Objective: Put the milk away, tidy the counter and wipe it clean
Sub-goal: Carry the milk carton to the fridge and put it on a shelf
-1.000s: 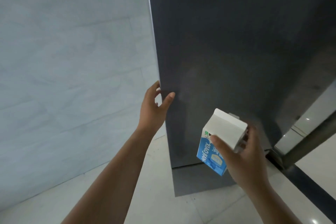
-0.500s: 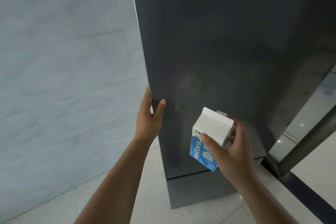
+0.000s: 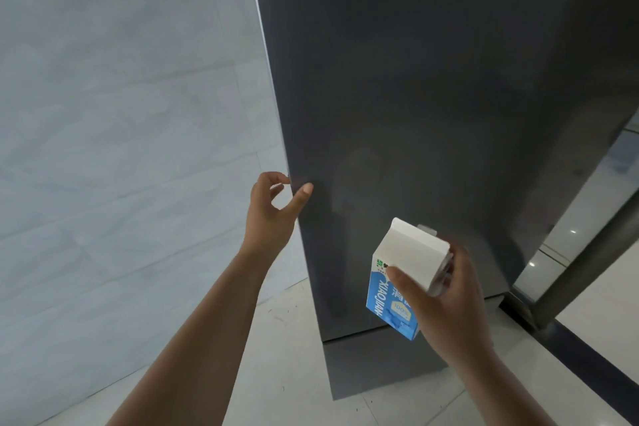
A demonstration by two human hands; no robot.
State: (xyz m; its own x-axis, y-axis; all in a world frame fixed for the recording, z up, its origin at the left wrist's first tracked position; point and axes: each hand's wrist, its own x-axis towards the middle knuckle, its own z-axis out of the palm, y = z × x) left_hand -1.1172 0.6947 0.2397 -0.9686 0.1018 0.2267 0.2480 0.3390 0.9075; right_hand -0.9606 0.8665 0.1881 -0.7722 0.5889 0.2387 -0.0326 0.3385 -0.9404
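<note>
A tall dark grey fridge door [image 3: 432, 107] fills most of the view, shut, with a pale tiled wall [image 3: 121, 114] to its left and a light tiled floor [image 3: 294, 356] below. The left hand [image 3: 273, 211] is at the door's left edge, fingers curled toward the edge and thumb resting on the front face, loosely spread and not clamped on anything. The right hand [image 3: 446, 301] holds a blue and white milk carton [image 3: 404, 273] low in front of the door, thumb across its near face and fingers wrapped behind, the carton tilted.

Milk carton [image 3: 390, 301] — reads "XIAOJIAN", "100".
</note>
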